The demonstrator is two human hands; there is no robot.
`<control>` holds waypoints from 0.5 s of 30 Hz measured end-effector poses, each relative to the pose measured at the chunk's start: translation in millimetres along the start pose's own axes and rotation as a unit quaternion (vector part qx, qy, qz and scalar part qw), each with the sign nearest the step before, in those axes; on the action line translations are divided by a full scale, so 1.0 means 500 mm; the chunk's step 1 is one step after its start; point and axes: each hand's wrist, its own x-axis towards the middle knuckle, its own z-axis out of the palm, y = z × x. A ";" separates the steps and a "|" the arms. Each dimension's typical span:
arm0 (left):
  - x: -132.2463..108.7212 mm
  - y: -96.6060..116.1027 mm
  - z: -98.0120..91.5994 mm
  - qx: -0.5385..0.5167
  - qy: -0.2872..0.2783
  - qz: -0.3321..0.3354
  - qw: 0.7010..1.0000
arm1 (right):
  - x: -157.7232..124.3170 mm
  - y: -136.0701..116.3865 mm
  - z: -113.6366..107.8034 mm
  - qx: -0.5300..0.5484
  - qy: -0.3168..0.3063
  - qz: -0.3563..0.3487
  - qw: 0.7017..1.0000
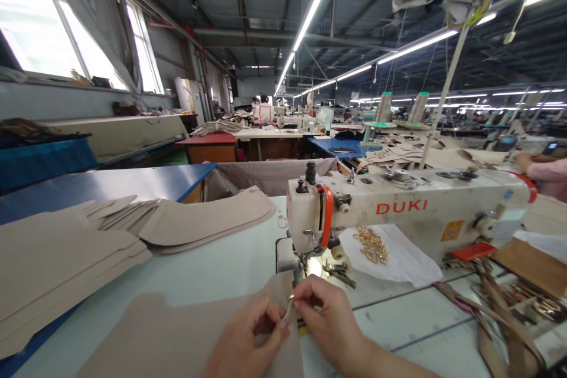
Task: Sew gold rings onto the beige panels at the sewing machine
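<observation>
Both hands meet just in front of the needle area of a white DUKI sewing machine [398, 207]. The left hand [248, 336] and the right hand [330, 322] each have a clenched grip, thumb and forefinger pinching opposite ends of a small pale strip [288, 309], which is held just above a beige fabric panel [177, 336] lying flat on the pale counter [212, 271]. What the strip is made of is too small to tell. Behind the right hand, a heap of gold metal rings [372, 245] sits on a white cloth [403, 263] under the machine's arm. Stacks of beige cut pieces [208, 218] lie to the left, and brown straps [496, 307] trail at the right.
</observation>
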 end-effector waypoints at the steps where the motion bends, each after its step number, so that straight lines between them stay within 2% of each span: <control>1: 0.001 0.000 0.000 -0.004 0.001 0.001 1.000 | 0.001 -0.001 0.001 0.008 -0.001 0.013 1.000; 9: 0.006 -0.011 0.001 0.022 0.001 -0.001 1.000 | 0.004 0.002 0.020 0.088 0.005 0.048 0.995; 15: 0.005 -0.011 -0.001 0.034 0.019 -0.001 0.999 | 0.019 0.006 0.041 0.174 0.007 0.124 0.977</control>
